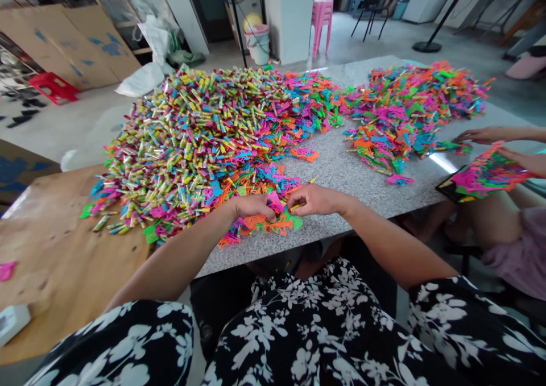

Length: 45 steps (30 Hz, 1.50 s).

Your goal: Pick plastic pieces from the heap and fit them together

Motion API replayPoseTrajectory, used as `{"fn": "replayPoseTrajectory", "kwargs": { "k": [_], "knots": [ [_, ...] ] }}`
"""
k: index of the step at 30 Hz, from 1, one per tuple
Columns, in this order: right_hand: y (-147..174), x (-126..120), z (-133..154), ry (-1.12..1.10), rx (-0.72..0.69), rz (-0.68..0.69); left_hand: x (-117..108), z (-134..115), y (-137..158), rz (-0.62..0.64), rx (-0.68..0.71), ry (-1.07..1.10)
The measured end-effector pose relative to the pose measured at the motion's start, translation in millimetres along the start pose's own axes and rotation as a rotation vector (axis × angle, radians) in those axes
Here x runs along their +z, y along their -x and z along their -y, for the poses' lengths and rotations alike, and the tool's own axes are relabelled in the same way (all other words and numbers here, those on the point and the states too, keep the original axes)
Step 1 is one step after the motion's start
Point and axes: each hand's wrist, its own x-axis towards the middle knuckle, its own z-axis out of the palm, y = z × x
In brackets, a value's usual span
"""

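Note:
At the near edge of the speckled table, my left hand (255,205) is closed with a pink flat plastic piece (276,202) at its fingertips. My right hand (316,199) is pinched around a small thin yellow stick-like piece (298,206), close beside the left. Below both hands lie orange flat plastic cutouts (279,224) and a green one (297,222). A big heap of small wrapped tubes (191,130), mostly yellow, red and blue, rises beyond my left hand. Their exact kind is too small to tell.
Another heap of bright plastic cutouts (401,110) lies at the right on the speckled table (328,161). A co-worker's hands (490,135) hold a colourful bundle (490,173) over a dark tray. A wooden board (81,249) adjoins at the left, with a white device (12,322).

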Motion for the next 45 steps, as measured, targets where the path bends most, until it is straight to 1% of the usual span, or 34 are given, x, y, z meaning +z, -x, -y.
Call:
{"fn": "replayPoseTrajectory", "kwargs": {
  "k": [2,6,9,11,15,21,24,26,29,31,33,35,36,38,40,43,45],
  "knots": [
    [5,-1,3,0.013,0.018,0.026,1,0,2,-0.012,0.011,0.012],
    [15,3,11,0.160,0.026,-0.056,2,-9,7,-0.048,0.025,0.013],
    [18,5,14,0.232,-0.009,-0.073,3,-16,8,-0.040,0.025,-0.017],
    [18,5,12,0.221,-0.016,-0.046,3,-17,6,-0.022,0.021,-0.019],
    [18,3,7,0.165,0.020,-0.005,4,-13,3,0.018,-0.011,-0.024],
    [17,8,4,0.228,-0.001,-0.058,-2,-6,-5,0.030,-0.003,-0.067],
    [15,12,-2,0.190,0.022,-0.066,-4,-8,-7,0.041,0.019,-0.121],
    [14,13,-8,0.144,0.050,-0.094,-5,-11,-6,0.021,0.051,-0.125],
    [14,12,-18,0.031,0.105,-0.173,-8,-10,-3,-0.091,0.110,0.004],
    [15,11,-23,-0.078,0.155,-0.225,-11,-3,-3,-0.200,0.130,0.189],
    [16,13,-27,-0.241,0.216,-0.297,-13,6,-6,-0.332,0.129,0.408],
    [15,19,-31,-0.440,0.264,-0.415,-10,15,-13,-0.489,0.139,0.608],
    [12,24,-32,-0.526,0.277,-0.486,-6,18,-17,-0.547,0.151,0.685],
    [6,35,-35,-0.610,0.285,-0.616,6,21,-26,-0.591,0.181,0.797],
    [-2,46,-35,-0.545,0.284,-0.711,19,20,-34,-0.578,0.214,0.853],
    [-9,58,-32,-0.271,0.268,-0.805,35,15,-41,-0.566,0.262,0.889],
    [-12,62,-30,-0.138,0.264,-0.838,39,14,-43,-0.569,0.273,0.926]
  ]
}}
